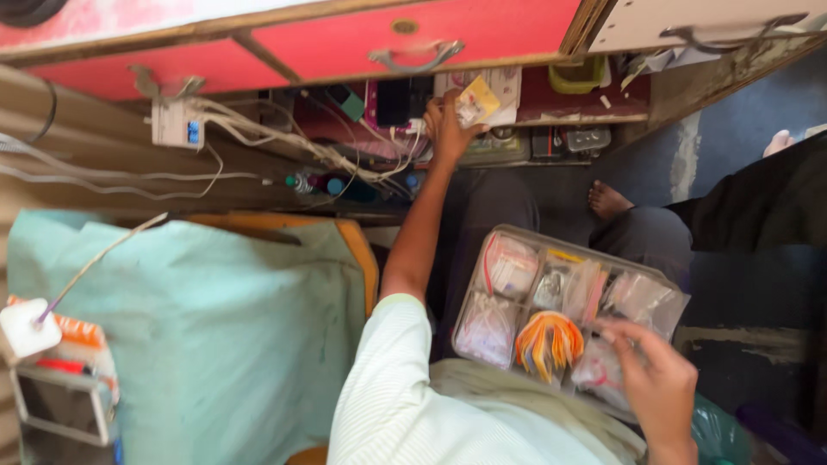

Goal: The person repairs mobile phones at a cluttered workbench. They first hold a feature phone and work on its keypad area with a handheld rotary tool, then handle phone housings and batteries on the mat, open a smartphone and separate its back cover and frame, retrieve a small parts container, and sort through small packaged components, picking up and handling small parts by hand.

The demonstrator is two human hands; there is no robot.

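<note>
L hand (445,129) pinching small yellow packet (476,102) at shelf's front edge. R hand (659,379) half-open, fingertips on clear organizer box (568,314), gripping nothing. We'd guess sorting; packet needs a free compartment.

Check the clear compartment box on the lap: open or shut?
Open: the clear compartment box shows no lid, and the right hand reaches its packets directly.

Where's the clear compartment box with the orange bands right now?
In the head view, the clear compartment box sits lower right on the person's lap, under the right hand.
</note>
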